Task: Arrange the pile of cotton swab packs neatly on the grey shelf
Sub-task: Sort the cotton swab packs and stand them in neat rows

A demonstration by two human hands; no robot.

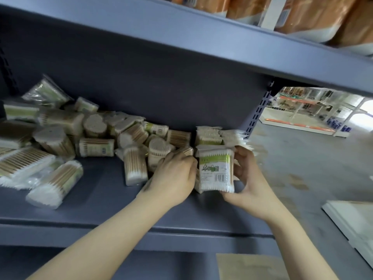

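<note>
Loose pile (pixel 66 142) is lying jumbled on the shelf (pixel 105 203), left of the upright pack (pixel 217 170). Left hand (pixel 173 178), just left of that pack, is curling fingers on a pile pack. Right hand (pixel 245 178) is gripping the upright pack's right side, row (pixel 210 136) standing behind. Risk: left-hand nudging is likely toppling it.

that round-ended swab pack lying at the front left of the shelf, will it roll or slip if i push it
The round-ended pack lies on its side with a rounded end showing, so a sideways push would probably roll it on the grey shelf. Its clear, glossy wrap looks slippery, so it may slide instead. It is full of thin sticks, so it is probably light and fairly stiff.
</note>
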